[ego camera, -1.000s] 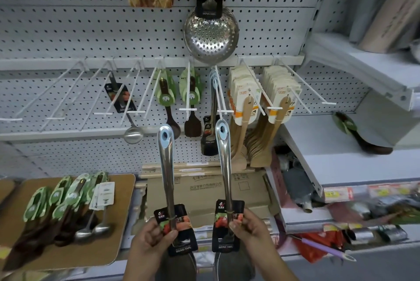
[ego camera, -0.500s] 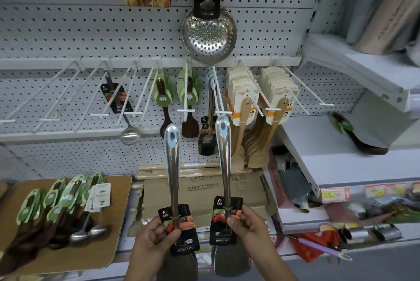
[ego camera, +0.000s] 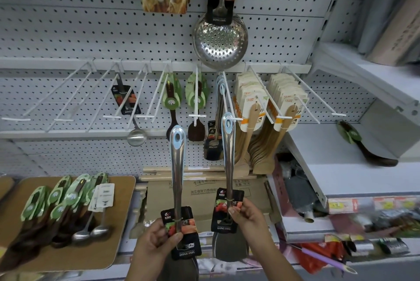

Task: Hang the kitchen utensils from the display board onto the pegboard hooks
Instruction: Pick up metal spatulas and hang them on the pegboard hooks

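Note:
I hold two steel spatulas upright, handles up, each with a black label card. My left hand point(ego camera: 156, 238) grips the left spatula point(ego camera: 177, 167) at its card. My right hand point(ego camera: 246, 214) pinches the right spatula point(ego camera: 228, 155) at its card, and the blue-rimmed hole at its handle tip sits at the end of a white pegboard hook point(ego camera: 227, 96) where matching spatulas hang. The wooden display board point(ego camera: 118, 208) at lower left carries several green-carded spoons and two steel ladles point(ego camera: 91, 233).
Bare white hooks point(ego camera: 68, 96) line the pegboard to the left. A steel skimmer point(ego camera: 220, 40) hangs above, and wooden spatulas point(ego camera: 268, 110) hang to the right. A cardboard box point(ego camera: 204, 194) sits below the hooks. White shelves point(ego camera: 341, 155) stand at right.
My right hand has lifted its spatula, so the handle hole now meets the hook's tip. The left spatula has shifted slightly right and stayed upright.

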`<control>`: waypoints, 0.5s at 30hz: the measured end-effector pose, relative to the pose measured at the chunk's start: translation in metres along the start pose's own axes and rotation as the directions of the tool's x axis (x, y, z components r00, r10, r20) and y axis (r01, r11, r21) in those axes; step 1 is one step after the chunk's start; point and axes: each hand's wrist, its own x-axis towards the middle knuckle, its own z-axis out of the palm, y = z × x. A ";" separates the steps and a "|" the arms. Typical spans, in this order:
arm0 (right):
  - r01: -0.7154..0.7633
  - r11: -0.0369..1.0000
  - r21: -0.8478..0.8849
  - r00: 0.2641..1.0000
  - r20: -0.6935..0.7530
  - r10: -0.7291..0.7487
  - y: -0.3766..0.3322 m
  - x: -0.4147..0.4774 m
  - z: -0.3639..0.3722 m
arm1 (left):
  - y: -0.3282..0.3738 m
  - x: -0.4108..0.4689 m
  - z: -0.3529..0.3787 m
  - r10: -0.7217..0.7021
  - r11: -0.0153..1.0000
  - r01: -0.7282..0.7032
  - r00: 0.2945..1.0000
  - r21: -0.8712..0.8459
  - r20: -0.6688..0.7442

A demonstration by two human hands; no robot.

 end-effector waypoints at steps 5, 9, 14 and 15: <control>0.016 1.000 0.027 1.000 -0.004 -0.015 -0.009 0.015 0.002 | -0.004 0.005 -0.006 -0.008 1.000 0.008 1.000 -0.021 0.004; 0.011 0.998 0.062 1.000 -0.017 -0.010 -0.011 0.032 0.005 | -0.007 0.009 -0.007 -0.004 1.000 0.004 1.000 -0.013 0.014; 0.009 0.998 0.066 0.999 -0.043 -0.006 -0.019 0.059 0.011 | -0.005 0.011 -0.005 -0.004 1.000 0.004 0.999 0.005 0.045; 0.012 0.998 0.060 0.999 -0.050 -0.009 -0.023 0.065 0.013 | -0.005 0.011 -0.005 -0.002 1.000 0.001 0.999 0.002 0.045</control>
